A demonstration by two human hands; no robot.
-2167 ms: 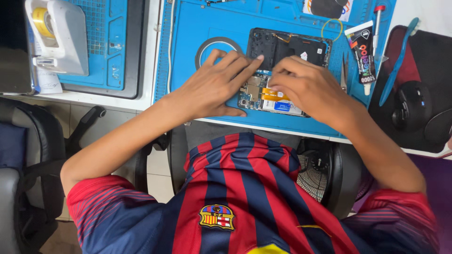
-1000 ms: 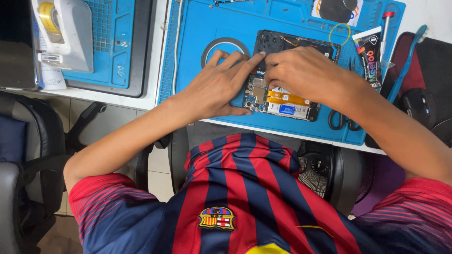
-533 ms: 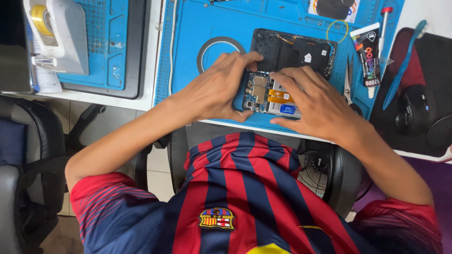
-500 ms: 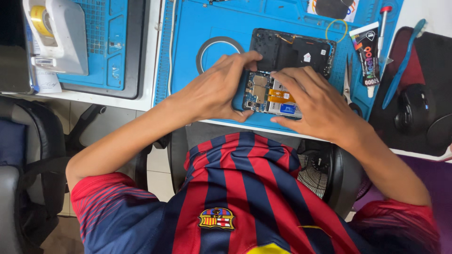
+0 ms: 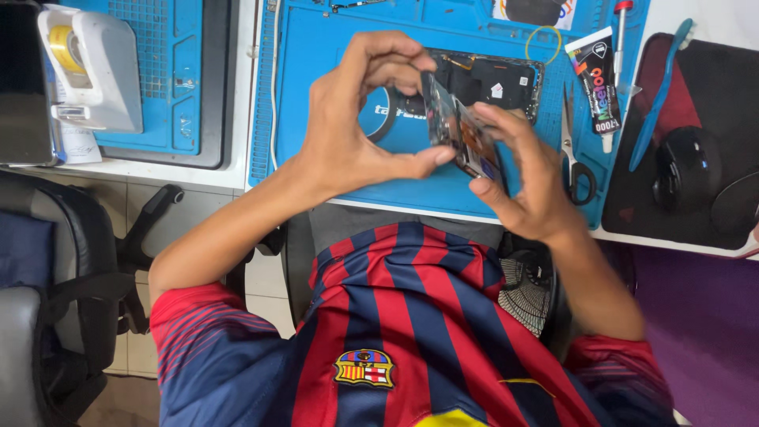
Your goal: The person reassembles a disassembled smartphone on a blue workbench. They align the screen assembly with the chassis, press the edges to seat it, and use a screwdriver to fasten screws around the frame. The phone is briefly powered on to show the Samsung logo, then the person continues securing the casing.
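Observation:
An opened phone (image 5: pixel 458 130), its circuit boards showing, is raised above the blue work mat (image 5: pixel 316 95) and tilted on edge. My left hand (image 5: pixel 356 119) pinches its upper and lower edges between fingers and thumb. My right hand (image 5: pixel 522 174) grips its right side from below. On the mat behind the phone lies a black phone back part (image 5: pixel 498 79), partly hidden by the phone and my fingers.
Right of my hands lie scissors (image 5: pixel 573 154), a black glue tube (image 5: pixel 597 79), a red-topped screwdriver (image 5: pixel 621 28), a blue brush (image 5: pixel 660 95) and a mouse (image 5: pixel 688 166) on a dark pad. A white tape dispenser (image 5: pixel 87 67) and a second blue mat (image 5: pixel 166 71) sit left.
The phone lay flat on the mat under both hands; now both hands have lifted it off the mat and turned it on edge.

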